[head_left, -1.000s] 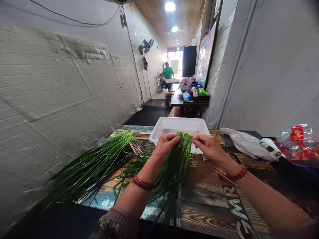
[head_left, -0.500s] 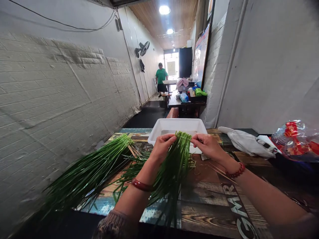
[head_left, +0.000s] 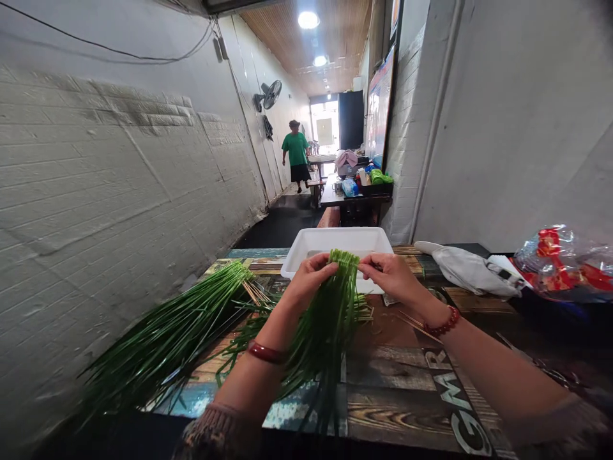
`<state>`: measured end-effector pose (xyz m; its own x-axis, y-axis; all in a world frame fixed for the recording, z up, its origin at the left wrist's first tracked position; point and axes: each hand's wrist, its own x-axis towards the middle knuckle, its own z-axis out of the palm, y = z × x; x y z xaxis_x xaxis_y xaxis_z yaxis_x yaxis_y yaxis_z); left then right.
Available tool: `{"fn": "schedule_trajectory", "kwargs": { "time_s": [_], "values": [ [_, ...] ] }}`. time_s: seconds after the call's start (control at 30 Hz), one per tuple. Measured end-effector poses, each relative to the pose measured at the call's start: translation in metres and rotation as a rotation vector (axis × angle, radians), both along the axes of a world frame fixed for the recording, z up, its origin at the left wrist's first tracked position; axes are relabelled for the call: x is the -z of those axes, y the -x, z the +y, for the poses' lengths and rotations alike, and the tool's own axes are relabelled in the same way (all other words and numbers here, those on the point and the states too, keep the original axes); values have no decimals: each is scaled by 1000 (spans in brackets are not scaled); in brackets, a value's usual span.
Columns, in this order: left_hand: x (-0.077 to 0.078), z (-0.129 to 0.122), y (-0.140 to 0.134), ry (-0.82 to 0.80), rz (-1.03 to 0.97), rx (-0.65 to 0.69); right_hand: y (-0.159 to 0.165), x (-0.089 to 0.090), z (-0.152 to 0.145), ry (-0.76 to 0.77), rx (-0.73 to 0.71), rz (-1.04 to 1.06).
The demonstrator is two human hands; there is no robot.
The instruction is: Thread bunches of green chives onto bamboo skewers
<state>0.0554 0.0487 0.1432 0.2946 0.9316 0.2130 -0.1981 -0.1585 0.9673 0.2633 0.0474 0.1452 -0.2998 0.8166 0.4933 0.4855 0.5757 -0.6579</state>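
Observation:
A bunch of garlic chives point(head_left: 330, 332) hangs between my two hands, its pale cut ends level at the top and its long leaves drooping to the table. My left hand point(head_left: 312, 276) is closed, pinching the left edge of the stem ends. From the other side, the thumb and fingers of my right hand point(head_left: 390, 276) pinch the right edge. Whether a thin stick runs through the stems is too small to tell. At the left lies a larger pile of garlic chives point(head_left: 177, 332), with several wooden skewers point(head_left: 256, 292) by its cut ends.
A white plastic tub point(head_left: 342, 237) stands just behind my hands on the wood-patterned table point(head_left: 393, 409). More skewers point(head_left: 419, 326) lie near my right wrist. Right of them are a whitish cloth bundle point(head_left: 469, 271) and clear-and-red plastic packaging point(head_left: 550, 255). A person in green point(head_left: 295, 150) is farther back.
The view has shifted slightly. Both hands still pinch the chives, whose cut ends now show more squarely between them. The person in green has come nearer.

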Motion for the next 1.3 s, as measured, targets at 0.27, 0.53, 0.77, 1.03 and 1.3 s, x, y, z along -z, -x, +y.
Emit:
{"fn": "schedule_trajectory", "kwargs": {
  "time_s": [0.27, 0.53, 0.77, 1.03, 1.3],
  "values": [
    [0, -2, 8, 75, 72, 69, -1, -13, -6, 44, -50, -39],
    [-3, -7, 8, 123, -43, 65, -10, -13, -13, -153, 8, -116],
    [-8, -3, 25, -78, 46, -90, -10, -10, -13, -229, 31, -152],
    [-77, 4, 34, -758, 1100, -138, 1, -22, -21, -275, 85, -289],
    [-89, -13, 17, -1060, 1371, -251, 11, -28, -25, -247, 106, -302]
  ]
}}
